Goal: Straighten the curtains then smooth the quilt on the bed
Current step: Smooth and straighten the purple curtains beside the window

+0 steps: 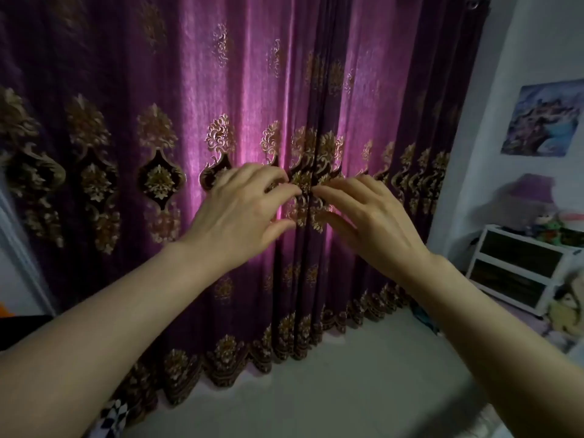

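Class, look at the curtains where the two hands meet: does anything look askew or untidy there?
Yes. Between the left hand and right hand, the purple curtains bunch into tight dark folds down the middle, so the gold pattern crowds together there while it lies flatter to the left. Nothing looks torn or spilled.

Dim room; daylight glows through the curtains (240, 90), edges bowed and soft.

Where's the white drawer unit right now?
In the head view the white drawer unit stands at the right edge, against the wall beside the purple curtains, below the poster and right of the right hand.
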